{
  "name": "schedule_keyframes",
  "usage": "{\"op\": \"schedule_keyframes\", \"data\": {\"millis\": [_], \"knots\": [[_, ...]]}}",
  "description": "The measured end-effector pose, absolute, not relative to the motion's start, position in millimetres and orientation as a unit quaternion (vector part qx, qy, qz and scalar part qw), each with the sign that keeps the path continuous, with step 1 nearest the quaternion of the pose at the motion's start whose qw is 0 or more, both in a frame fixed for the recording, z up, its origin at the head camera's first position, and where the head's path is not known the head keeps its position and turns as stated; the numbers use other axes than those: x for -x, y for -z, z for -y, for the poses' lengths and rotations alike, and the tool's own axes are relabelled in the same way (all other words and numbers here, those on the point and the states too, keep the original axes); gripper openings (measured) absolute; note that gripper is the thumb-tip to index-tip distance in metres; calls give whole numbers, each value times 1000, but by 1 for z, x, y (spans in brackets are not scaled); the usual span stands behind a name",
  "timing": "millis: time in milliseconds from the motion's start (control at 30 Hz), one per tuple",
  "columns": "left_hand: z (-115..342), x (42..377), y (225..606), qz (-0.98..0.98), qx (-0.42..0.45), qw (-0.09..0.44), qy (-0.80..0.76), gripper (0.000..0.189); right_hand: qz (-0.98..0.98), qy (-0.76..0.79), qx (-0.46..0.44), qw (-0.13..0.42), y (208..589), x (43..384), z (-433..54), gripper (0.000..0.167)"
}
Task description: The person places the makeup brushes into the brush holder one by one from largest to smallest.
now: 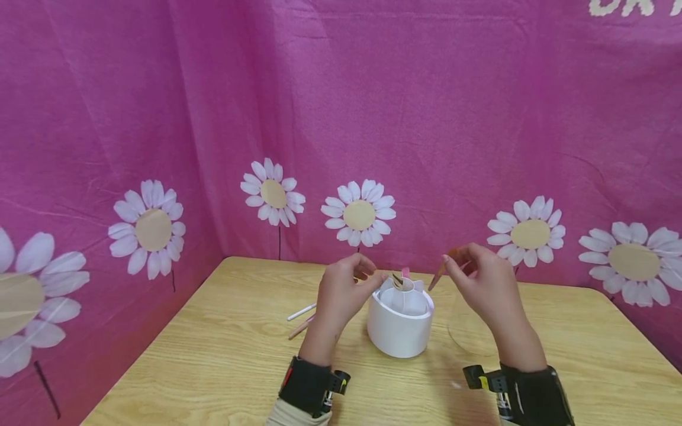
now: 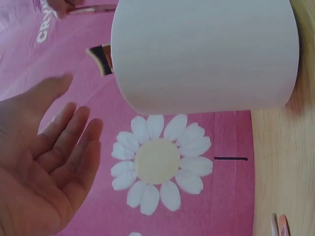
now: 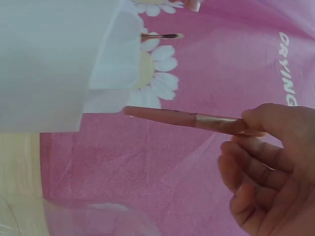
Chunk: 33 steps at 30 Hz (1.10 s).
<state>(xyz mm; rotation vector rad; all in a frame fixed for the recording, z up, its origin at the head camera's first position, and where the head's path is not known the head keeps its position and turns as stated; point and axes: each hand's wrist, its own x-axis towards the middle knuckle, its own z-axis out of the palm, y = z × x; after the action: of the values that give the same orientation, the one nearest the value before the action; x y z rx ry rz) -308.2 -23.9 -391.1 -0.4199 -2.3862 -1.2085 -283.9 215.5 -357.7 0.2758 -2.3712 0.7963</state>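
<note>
My right hand (image 1: pixel 485 281) pinches a makeup brush (image 3: pixel 162 117) between thumb and fingertips. Its pink handle points down toward the rim of a white round brush holder (image 1: pixel 399 328), and its metal ferrule sits near the fingers. Inside the holder are clear dividers (image 1: pixel 407 303). Another makeup brush (image 2: pixel 102 60) stands in it, dark bristles with a pale tip upward. To the left of the holder is my left hand (image 1: pixel 343 290), fingers loosely bent and apart from the thumb, with nothing between them; the left wrist view shows its palm (image 2: pixel 34 187).
A white-handled brush (image 1: pixel 301 312) and a pinkish one (image 1: pixel 301 327) lie on the wooden table (image 1: pixel 213 367) at the left. Right of the holder stands a clear plastic cover (image 1: pixel 469 331). Behind the table hangs a pink cloth (image 1: pixel 426 118) with daisies.
</note>
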Motion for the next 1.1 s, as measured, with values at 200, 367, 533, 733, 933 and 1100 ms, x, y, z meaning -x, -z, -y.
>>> {"op": "schedule_keyframes", "data": {"millis": [200, 367, 533, 733, 933, 1100], "knots": [[11, 304, 395, 904, 172, 156, 358, 42, 921, -277, -123, 244, 367, 288, -211, 18], [5, 303, 398, 926, 177, 144, 300, 48, 927, -265, -142, 224, 372, 291, -205, 13], [2, 301, 398, 931, 182, 162, 273, 43, 930, -253, -155, 217, 373, 292, -202, 11], [-3, 298, 399, 931, 163, 195, 260, 40, 931, -249, -161, 212, 373, 293, -201, 10], [-9, 295, 401, 934, 137, 208, 255, 41, 935, -244, -160, 202, 372, 293, -201, 11], [-9, 293, 400, 935, 134, 195, 264, 39, 936, -245, -160, 193, 372, 293, -200, 12]]}}
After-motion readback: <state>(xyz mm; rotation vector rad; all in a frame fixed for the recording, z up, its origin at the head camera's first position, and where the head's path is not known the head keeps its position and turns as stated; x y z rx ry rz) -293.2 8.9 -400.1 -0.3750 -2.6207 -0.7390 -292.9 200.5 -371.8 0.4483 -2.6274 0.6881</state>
